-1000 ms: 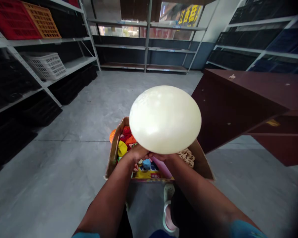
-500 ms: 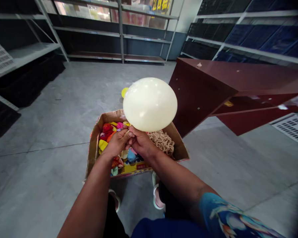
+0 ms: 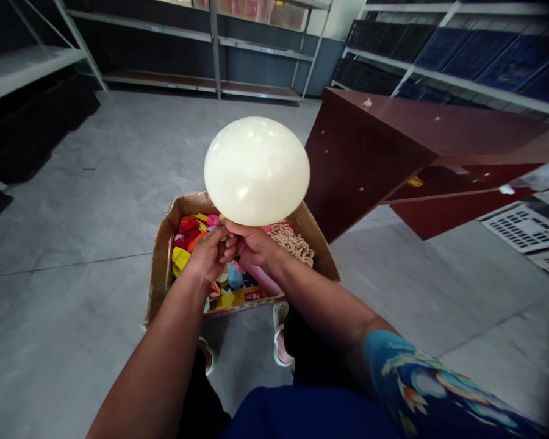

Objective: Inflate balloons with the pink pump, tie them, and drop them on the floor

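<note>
An inflated pale cream balloon [image 3: 257, 171] stands above my two hands, its lower end meeting my fingers. My left hand [image 3: 208, 253] is closed in a pinch at the balloon's neck, which my fingers mostly hide. Close against it, my right hand [image 3: 252, 245] also pinches there, thumb and fingers together. Below both hands is an open cardboard box [image 3: 158, 274]. In it lie several deflated balloons in red, yellow and orange, a blue bundle [image 3: 235, 277], a pink tube-shaped thing [image 3: 266, 279] and a heap of beige cord [image 3: 295, 245].
A dark red wooden desk [image 3: 366, 152] lies at the right, close to the box. Metal shelves [image 3: 178, 85] line the back wall, and more stand at the left and right. White plastic crates [image 3: 524, 228] are at the far right on the grey floor [image 3: 86, 213].
The view has shifted, so the balloon and hands appear slightly left and higher. The pink tube-shaped thing shows more. A yellow round thing behind the balloon is no longer visible. Both hands keep their pinch.
</note>
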`<control>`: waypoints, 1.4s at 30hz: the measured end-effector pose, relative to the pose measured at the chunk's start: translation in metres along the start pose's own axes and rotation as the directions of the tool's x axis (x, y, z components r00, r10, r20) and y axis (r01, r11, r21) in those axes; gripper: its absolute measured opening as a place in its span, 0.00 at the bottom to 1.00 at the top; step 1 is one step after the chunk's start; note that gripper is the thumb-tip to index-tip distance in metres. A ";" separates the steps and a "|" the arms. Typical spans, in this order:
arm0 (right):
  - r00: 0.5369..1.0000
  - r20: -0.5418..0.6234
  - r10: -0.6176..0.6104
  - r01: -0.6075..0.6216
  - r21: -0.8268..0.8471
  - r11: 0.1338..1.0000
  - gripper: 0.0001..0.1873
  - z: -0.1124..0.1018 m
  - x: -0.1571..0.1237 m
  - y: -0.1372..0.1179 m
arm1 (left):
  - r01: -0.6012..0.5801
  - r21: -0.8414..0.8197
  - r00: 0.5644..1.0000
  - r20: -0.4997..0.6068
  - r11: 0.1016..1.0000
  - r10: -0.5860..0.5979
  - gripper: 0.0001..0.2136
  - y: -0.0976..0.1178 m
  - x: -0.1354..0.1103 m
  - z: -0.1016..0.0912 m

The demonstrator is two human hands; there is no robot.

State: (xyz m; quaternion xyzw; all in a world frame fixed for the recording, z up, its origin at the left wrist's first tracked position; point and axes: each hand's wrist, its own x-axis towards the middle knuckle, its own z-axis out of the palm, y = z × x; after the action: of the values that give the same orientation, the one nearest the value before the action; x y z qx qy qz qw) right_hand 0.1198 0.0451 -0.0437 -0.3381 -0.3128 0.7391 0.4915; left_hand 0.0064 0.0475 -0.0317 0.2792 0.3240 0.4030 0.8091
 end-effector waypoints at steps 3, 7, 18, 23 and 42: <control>0.987 0.062 0.147 -0.134 -0.183 0.974 0.10 -0.025 -0.010 -0.020 | -0.006 -0.202 1.000 -0.018 0.979 0.002 0.05 0.009 0.001 -0.005; 0.950 -0.306 -0.062 -0.237 -0.836 0.495 0.09 -0.080 -0.021 -0.045 | -0.123 -0.334 0.992 -0.041 0.935 0.116 0.05 0.022 0.001 -0.013; 0.825 -0.519 -0.223 -0.459 -0.846 0.270 0.08 -0.151 -0.024 -0.024 | -0.224 -0.387 0.974 -0.128 0.894 0.188 0.05 0.030 0.001 -0.020; 0.879 -0.427 -0.213 -0.288 -0.830 0.478 0.15 -0.143 -0.036 -0.047 | -0.221 -0.368 0.972 -0.155 0.903 0.174 0.05 0.032 -0.002 -0.019; 0.869 0.320 -0.377 0.469 -0.773 0.427 0.10 -0.022 -0.036 -0.068 | 0.012 -0.110 0.991 -0.131 0.994 -0.026 0.05 0.018 -0.003 -0.009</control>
State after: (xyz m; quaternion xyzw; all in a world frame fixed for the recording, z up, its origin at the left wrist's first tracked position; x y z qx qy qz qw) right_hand 0.1835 0.0358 0.0048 -0.4029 -0.7219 0.3688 0.4248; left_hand -0.0102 0.0557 -0.0233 0.2040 0.3570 0.4299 0.8038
